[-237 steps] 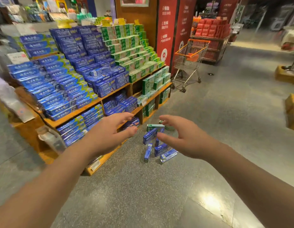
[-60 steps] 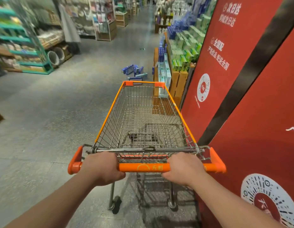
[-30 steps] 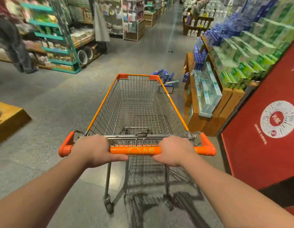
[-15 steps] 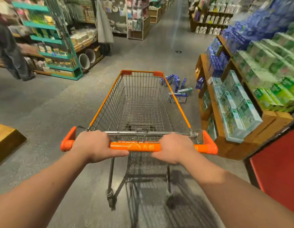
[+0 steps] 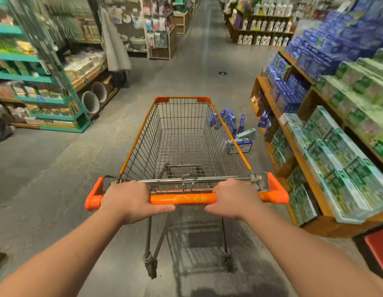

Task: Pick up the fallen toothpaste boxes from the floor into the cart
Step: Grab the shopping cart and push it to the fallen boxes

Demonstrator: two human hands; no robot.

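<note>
An empty wire cart (image 5: 141, 133) with orange trim stands on the grey floor in front of me. My left hand (image 5: 130, 200) and my right hand (image 5: 234, 198) both grip its orange handle bar (image 5: 183, 198). Several fallen toothpaste boxes (image 5: 242, 123), mostly blue and one pale green, lie on the floor just right of the cart's front half, partly seen through its wire side. A blue-and-white box (image 5: 243, 145) lies nearest to me.
A wooden display (image 5: 293, 144) stacked with blue and green toothpaste packs runs along the right, close to the cart. Teal shelving (image 5: 47, 99) and round bins (image 5: 91, 101) stand on the left. The aisle continues ahead between further shelves.
The cart has rolled forward along the display. The fallen boxes, earlier beyond its front right corner, now lie beside its right side. Both hands have stayed on the handle.
</note>
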